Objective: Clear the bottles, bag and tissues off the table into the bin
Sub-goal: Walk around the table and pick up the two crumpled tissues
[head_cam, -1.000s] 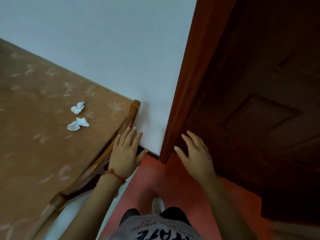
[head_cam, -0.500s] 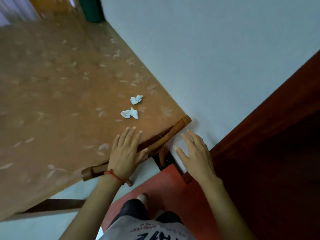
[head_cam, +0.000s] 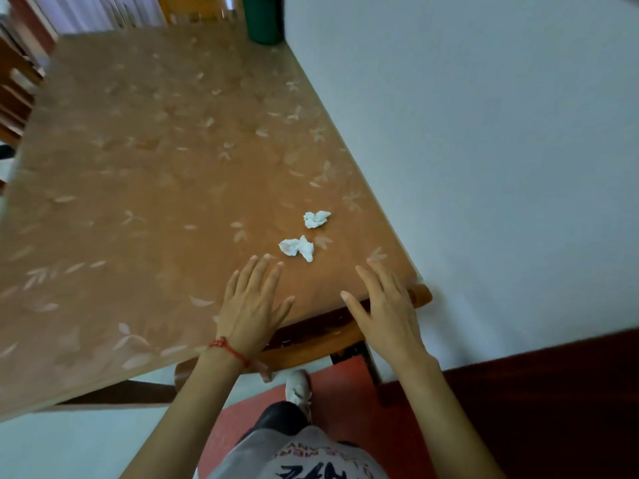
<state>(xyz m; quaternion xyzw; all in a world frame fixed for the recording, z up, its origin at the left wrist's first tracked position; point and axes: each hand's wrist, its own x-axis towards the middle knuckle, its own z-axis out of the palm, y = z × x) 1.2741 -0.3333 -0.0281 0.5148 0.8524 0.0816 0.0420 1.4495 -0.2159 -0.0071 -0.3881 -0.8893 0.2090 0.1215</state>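
Two crumpled white tissues lie on the brown flower-patterned table (head_cam: 145,188), near its right corner: a nearer tissue (head_cam: 297,247) and a farther tissue (head_cam: 316,219). My left hand (head_cam: 254,305), with a red string at the wrist, hovers open over the table just below the nearer tissue. Over the table's near right corner my right hand (head_cam: 383,309) is open too, holding nothing. A dark green bin (head_cam: 263,17) stands at the table's far end against the wall. No bottles or bag are in view.
A pale wall (head_cam: 484,150) runs along the table's right side. A dark wooden door (head_cam: 536,402) is at the lower right. Wooden chairs (head_cam: 15,88) stand at the far left. The floor under my feet is red.
The view has swung left from the door to the table. Both hands have come forward over the table's near corner, closer to the tissues. The bin has come into view.
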